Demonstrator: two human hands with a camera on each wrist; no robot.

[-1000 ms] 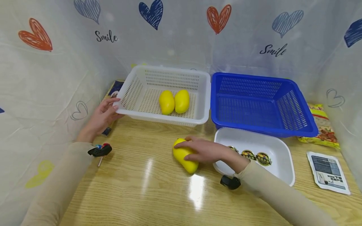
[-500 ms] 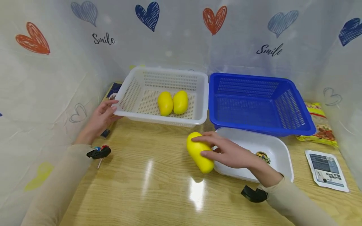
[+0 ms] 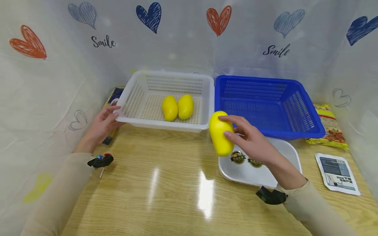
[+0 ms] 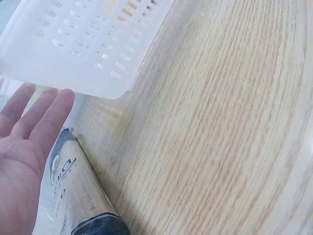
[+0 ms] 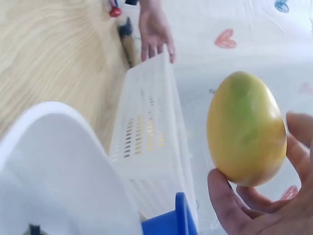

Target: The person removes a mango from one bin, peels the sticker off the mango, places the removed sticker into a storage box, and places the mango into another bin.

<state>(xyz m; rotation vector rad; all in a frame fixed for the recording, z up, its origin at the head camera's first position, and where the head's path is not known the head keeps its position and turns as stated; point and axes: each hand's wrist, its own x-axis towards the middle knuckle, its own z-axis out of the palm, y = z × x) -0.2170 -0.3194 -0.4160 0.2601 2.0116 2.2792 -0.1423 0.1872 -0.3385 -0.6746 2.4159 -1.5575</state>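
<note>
A yellow mango (image 3: 220,133) is held up by my right hand (image 3: 251,139), its thumb and fingers around the near side. In the right wrist view the mango (image 5: 247,128) shows a green patch near its top. Two more mangoes, a left one (image 3: 169,108) and a right one (image 3: 185,107), lie side by side in the white basket (image 3: 165,124). My left hand (image 3: 101,126) rests its fingertips against the basket's left front corner. Straight fingers (image 4: 53,115) touch the rim in the left wrist view; the thumb is hidden there.
A blue basket (image 3: 257,113) stands right of the white one. In front is a white tray (image 3: 282,150) with round stickers (image 3: 238,157). Packets lie at the sides: a yellow bag (image 3: 332,127), a white pouch (image 3: 337,173) and a dark-ended pack (image 4: 83,191). A lollipop (image 3: 101,172) lies near the left wrist.
My right hand has lifted the mango off the table and carried it rightward and back, up to the gap between the baskets. The left hand has stayed at the white basket's corner.
</note>
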